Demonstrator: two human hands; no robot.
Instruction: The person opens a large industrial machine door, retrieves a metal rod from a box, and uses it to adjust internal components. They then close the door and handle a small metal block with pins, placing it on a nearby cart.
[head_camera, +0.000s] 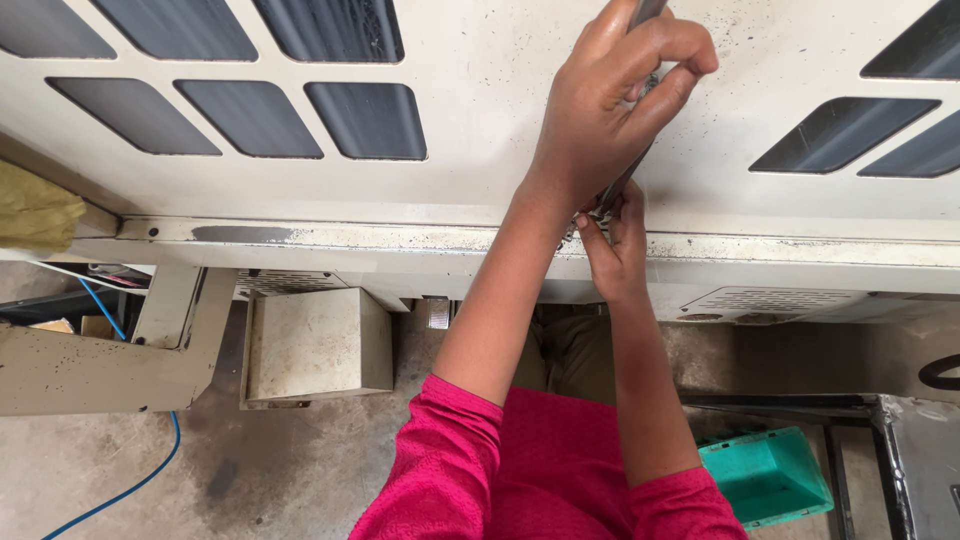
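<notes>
I am gripping a dark screwdriver (632, 150) in my left hand (610, 110), fingers curled tight around its shaft, its tip sitting at the lower seam of the cream air-conditioner casing (480, 90). My right hand (612, 250) is pinching at the tip, steadying it; turning squarely seems the next need

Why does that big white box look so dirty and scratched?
The cream metal casing is peppered with dark specks, and a grey patch shows along its lower ledge where the paint looks worn off. The left hand grips a dark tool against it; the right hand steadies the tip.
</notes>
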